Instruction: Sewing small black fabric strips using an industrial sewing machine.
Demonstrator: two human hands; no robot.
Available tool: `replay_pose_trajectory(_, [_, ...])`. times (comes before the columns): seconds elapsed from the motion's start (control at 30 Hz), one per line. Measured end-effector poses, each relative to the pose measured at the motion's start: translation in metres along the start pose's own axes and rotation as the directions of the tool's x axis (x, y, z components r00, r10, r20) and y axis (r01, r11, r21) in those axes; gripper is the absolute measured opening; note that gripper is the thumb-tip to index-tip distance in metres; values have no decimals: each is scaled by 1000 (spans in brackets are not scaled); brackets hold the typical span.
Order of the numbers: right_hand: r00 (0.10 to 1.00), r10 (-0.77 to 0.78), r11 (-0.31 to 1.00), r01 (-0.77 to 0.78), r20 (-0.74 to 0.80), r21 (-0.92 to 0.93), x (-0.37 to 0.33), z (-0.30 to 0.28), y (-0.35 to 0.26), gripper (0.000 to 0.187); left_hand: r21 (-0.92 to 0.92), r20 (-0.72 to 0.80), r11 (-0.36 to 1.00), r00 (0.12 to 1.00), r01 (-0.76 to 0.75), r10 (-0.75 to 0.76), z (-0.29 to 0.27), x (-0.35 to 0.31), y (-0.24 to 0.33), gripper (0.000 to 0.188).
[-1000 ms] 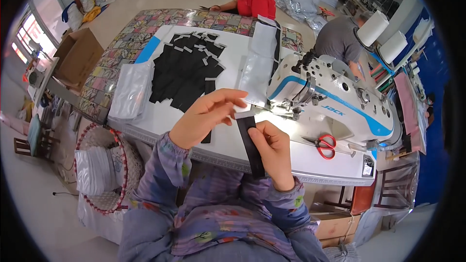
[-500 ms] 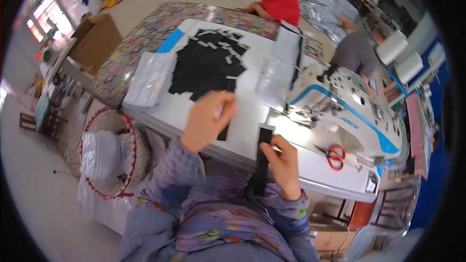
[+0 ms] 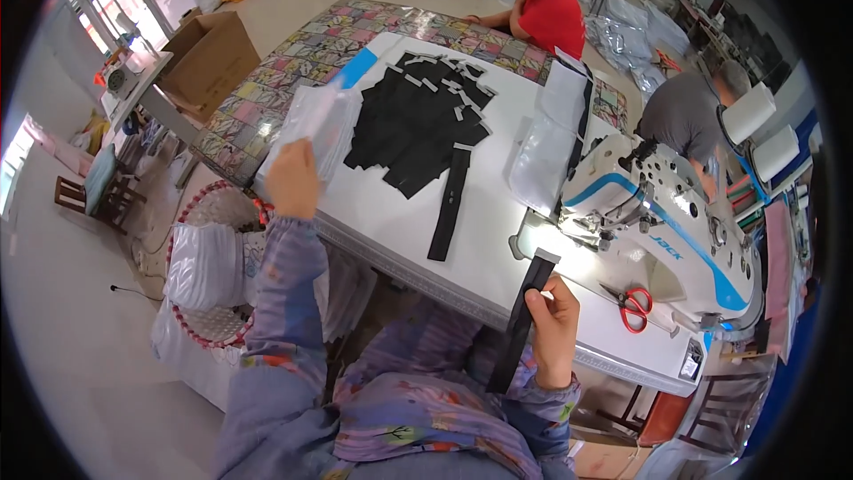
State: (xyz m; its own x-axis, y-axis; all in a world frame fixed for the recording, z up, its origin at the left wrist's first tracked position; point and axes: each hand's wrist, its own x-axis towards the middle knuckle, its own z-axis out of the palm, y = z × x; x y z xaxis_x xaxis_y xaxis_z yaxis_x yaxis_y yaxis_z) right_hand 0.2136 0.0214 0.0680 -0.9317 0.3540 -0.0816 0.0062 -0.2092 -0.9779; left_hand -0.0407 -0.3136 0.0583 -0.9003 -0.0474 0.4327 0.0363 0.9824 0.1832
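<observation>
My right hand [image 3: 555, 327] pinches a black fabric strip [image 3: 513, 335] with a pale band at its top end, held upright in front of the table's near edge. My left hand [image 3: 294, 180] is closed at the near edge of a stack of glossy white plastic sheets [image 3: 342, 138]. A white sheet there looks blurred and lifted in its grip, though the fingertips are partly hidden. One more black strip [image 3: 450, 204] lies alone on the white table. Beyond it spreads a heap of black strips [image 3: 404, 124], several with pale ends.
A white and blue sewing machine [image 3: 653, 213] stands at right, with red-handled scissors [image 3: 634, 309] beside it. Folded white material [image 3: 546, 138] lies left of the machine. A basket [image 3: 209, 324] holding white bundles sits at lower left. A person in red [image 3: 551, 18] is across the table.
My left hand has moved left from over the table to the white plastic stack. My right hand still holds the black strip. The view has shifted, uncovering the single strip on the table.
</observation>
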Motion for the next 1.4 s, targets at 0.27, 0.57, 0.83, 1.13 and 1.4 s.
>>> replay_pose_trajectory(0.27, [999,-17,928,0,44,373,16,20,18,8,-423,46,627,676,-654,735,-55,-170,160,40])
replay_pose_trajectory(0.57, [923,-156,987,161,-352,-13,9,-8,32,26,-831,219,459,571,-316,791,-75,-142,198,29])
replay_pose_trajectory(0.83, [908,-198,979,165,-368,-120,3,1,23,31,-699,-16,497,706,-515,708,-53,-96,234,21])
replay_pose_trajectory(1.13, [899,-224,970,168,-377,-175,5,-5,31,33,-814,70,458,722,-357,689,-37,-101,235,9])
replay_pose_trajectory(1.4, [945,-306,321,-10,-114,-947,46,-14,36,39,-642,33,588,749,-492,662,42,-107,270,9])
